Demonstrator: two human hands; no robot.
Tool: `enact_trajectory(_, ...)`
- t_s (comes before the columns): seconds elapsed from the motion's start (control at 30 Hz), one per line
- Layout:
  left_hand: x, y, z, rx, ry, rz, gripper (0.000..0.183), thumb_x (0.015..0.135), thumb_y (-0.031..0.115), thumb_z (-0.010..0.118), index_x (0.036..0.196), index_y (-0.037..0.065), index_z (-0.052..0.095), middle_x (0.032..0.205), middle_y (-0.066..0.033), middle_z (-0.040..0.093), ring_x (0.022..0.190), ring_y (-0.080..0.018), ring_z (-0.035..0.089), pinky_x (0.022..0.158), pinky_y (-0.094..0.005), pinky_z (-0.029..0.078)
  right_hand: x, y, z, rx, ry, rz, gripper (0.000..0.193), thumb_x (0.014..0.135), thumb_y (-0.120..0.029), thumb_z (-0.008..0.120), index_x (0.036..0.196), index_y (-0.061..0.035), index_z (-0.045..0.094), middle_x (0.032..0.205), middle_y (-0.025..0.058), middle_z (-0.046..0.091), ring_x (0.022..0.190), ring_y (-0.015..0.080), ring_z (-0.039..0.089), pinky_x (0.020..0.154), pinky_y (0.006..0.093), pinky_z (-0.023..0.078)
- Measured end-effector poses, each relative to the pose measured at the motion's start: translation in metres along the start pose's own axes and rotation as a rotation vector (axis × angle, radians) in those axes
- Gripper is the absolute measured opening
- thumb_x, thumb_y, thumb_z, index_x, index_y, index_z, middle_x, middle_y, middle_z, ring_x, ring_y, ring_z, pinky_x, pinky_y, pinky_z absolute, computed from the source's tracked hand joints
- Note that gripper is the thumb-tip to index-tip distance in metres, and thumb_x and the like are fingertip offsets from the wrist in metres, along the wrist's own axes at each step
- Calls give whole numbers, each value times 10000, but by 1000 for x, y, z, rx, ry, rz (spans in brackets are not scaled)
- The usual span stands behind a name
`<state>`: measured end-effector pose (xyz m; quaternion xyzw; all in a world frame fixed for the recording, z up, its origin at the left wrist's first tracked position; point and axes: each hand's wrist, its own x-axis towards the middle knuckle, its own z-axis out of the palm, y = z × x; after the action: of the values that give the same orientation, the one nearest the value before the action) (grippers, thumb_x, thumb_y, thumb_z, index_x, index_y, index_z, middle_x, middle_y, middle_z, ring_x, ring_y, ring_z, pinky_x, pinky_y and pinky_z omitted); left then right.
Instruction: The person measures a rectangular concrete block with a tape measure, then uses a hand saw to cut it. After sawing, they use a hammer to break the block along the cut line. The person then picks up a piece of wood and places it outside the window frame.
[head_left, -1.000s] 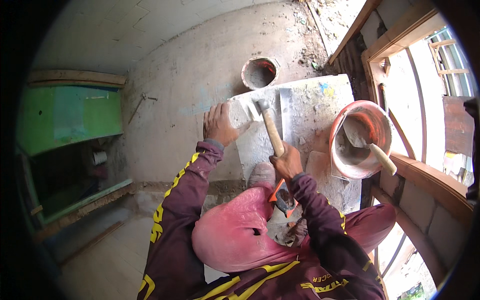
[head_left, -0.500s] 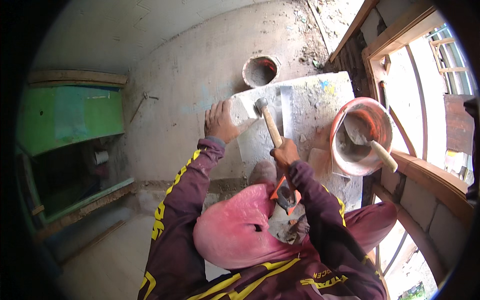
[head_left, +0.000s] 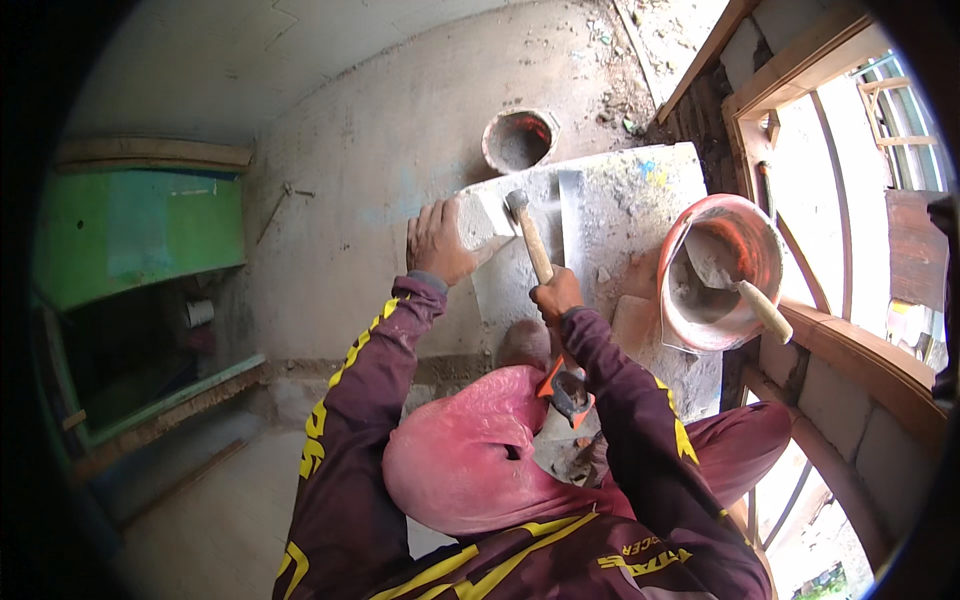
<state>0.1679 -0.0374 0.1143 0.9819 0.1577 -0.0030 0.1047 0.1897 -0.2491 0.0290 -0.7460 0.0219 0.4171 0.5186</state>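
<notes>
My left hand (head_left: 440, 243) grips a pale, light-coloured block (head_left: 484, 216), its fingers bent over the left side. The block sits at the left end of a dusty grey slab (head_left: 610, 225). My right hand (head_left: 557, 296) is closed around the wooden handle of a hammer (head_left: 537, 250). The hammer's metal head is close beside the block's right side; whether they touch I cannot tell. Flat against the slab, just right of the hammer head, lies a thin metal strip or blade (head_left: 571, 215). An orange and black saw-like handle (head_left: 568, 392) shows below my right wrist.
Right of the slab stands an orange bucket (head_left: 672, 300) with a wooden-handled trowel (head_left: 765, 312) in it. Another mortar-stained bucket (head_left: 492, 150) is beyond the slab. A hammer-like tool (head_left: 275, 210) lies farther left, near a green panel (head_left: 185, 240). Timber framing (head_left: 850, 350) borders the right.
My right hand and the hammer have moved slightly left, bringing the hammer head nearer the block. My left hand stays in place on the block.
</notes>
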Motion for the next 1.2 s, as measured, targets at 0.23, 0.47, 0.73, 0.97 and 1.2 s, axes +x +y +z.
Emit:
enact_trajectory(0.23, 1, -2, 1, 1, -14, -9, 867, 674, 612, 811, 1277, 48, 545, 1152, -171, 622, 1104, -370, 584, 981, -470, 413, 10, 7, 7, -48, -40, 91, 257, 744, -104, 661, 949, 50, 644, 686, 218, 656, 598, 351, 676, 584, 458, 540)
enact_trajectory(0.47, 0, -4, 4, 22, 24, 23, 878, 685, 679, 776, 1242, 36, 558, 1131, -151, 619, 1090, -331, 575, 934, -445, 421, 11, -2, 6, -208, 54, -44, 318, 724, -130, 647, 972, 67, 652, 800, 278, 685, 817, 447, 685, 798, 478, 534)
enact_trajectory(0.73, 2, -4, 2, -16, 4, 4, 882, 684, 680, 782, 1232, 26, 558, 1135, -159, 618, 1111, -345, 570, 976, -456, 401, 18, -14, -4, 30, -25, 119, 168, 763, -43, 630, 869, 73, 572, 566, 127, 566, 413, 240, 563, 391, 395, 455)
enact_trajectory(0.97, 1, -7, 5, 7, 4, 9, 885, 685, 644, 796, 1274, 33, 544, 1144, -164, 618, 1113, -350, 573, 986, -469, 411, -8, -7, -8, 22, 86, -78, 216, 723, -91, 657, 876, 56, 613, 626, 187, 610, 533, 284, 607, 560, 418, 507)
enact_trajectory(1.2, 9, -5, 0, 23, 53, 36, 848, 690, 598, 811, 1271, 36, 555, 1142, -161, 624, 1098, -348, 579, 973, -453, 426, -23, -4, -11, -102, 17, 55, 306, 721, -152, 686, 929, 65, 633, 777, 262, 673, 793, 421, 690, 760, 447, 539)
